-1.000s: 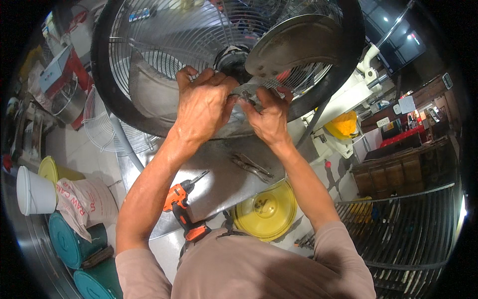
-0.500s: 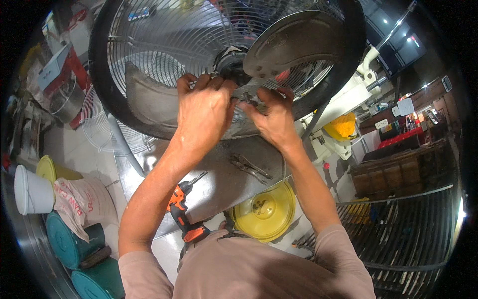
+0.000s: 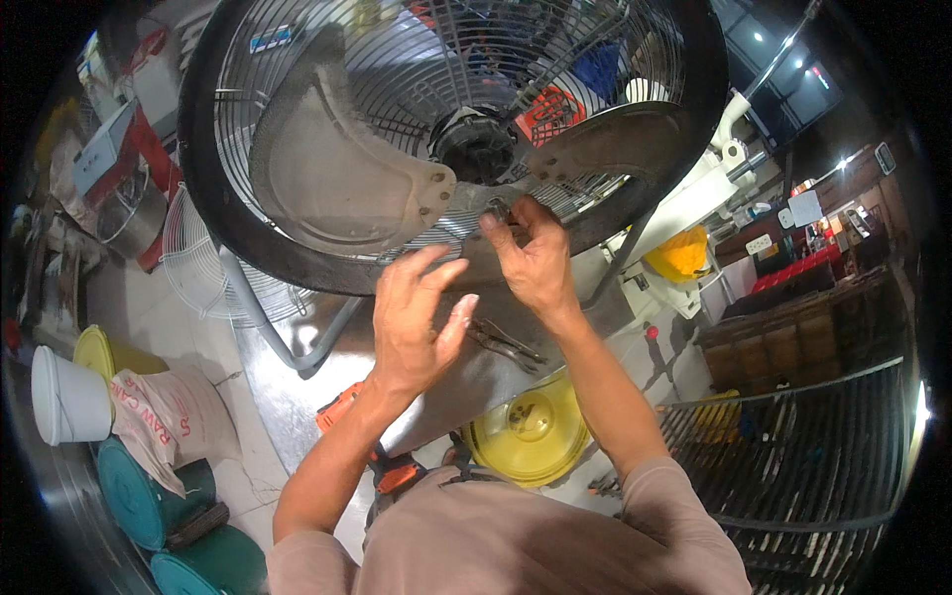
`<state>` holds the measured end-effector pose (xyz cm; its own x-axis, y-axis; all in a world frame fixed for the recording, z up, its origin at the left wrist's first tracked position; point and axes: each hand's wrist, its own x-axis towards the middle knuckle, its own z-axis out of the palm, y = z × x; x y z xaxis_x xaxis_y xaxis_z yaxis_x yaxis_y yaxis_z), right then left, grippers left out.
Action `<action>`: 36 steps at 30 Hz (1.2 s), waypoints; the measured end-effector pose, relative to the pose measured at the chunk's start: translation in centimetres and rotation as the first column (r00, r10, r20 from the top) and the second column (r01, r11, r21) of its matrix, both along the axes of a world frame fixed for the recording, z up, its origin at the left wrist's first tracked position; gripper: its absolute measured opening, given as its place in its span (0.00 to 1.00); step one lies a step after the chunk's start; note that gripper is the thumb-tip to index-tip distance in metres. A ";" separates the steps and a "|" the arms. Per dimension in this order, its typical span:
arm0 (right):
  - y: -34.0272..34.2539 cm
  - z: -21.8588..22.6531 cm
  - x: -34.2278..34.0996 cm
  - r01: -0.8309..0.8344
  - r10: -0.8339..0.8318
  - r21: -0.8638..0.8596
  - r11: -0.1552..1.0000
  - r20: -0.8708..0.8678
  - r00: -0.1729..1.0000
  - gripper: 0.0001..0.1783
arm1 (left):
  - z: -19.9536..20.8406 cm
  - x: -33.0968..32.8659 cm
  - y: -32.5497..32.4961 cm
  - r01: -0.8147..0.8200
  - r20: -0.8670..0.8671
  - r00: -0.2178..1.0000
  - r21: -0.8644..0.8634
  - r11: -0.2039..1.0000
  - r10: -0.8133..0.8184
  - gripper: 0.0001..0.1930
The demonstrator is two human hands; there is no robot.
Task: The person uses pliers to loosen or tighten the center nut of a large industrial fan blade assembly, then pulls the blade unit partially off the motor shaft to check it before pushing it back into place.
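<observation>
A large fan with a dark outer ring (image 3: 203, 188) stands in front of me, its front uncovered. Inside are a dusty left blade (image 3: 317, 188) and a darker right blade (image 3: 615, 149), joined near the black hub (image 3: 474, 144). My right hand (image 3: 535, 256) is just below the hub, thumb and fingers pinched on a small metal part (image 3: 498, 209) whose kind I cannot make out. My left hand (image 3: 409, 312) hangs in the air below the left blade, fingers spread, holding nothing. Pliers (image 3: 506, 342) lie on the metal table (image 3: 283, 382), partly behind my hands.
An orange cordless drill (image 3: 399, 478) is near my waist, partly hidden by my left arm. A yellow round lid (image 3: 531, 426) is below the table edge. A wire fan guard (image 3: 193, 253) leans at left. Buckets (image 3: 69, 397) and a sack (image 3: 178, 412) stand farther left.
My left hand has let go near the hub and dropped down toward me, opening. The blades have turned, so the hub shows more. My right hand has shifted slightly down, still pinching.
</observation>
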<state>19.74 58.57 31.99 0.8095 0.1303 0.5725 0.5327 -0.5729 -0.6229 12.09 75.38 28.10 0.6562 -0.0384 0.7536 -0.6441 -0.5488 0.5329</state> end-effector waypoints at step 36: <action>-4.2 -1.7 5.3 0.026 0.044 -0.196 0.980 0.341 0.939 0.24 | 2.2 -0.6 13.5 -0.431 0.132 0.883 -0.154 0.889 0.451 0.23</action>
<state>25.06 54.34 30.30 0.5669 0.2736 0.7770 0.6993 -0.6585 -0.2783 11.53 88.87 30.29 0.4551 0.3210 0.8306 -0.4315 -0.7364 0.5211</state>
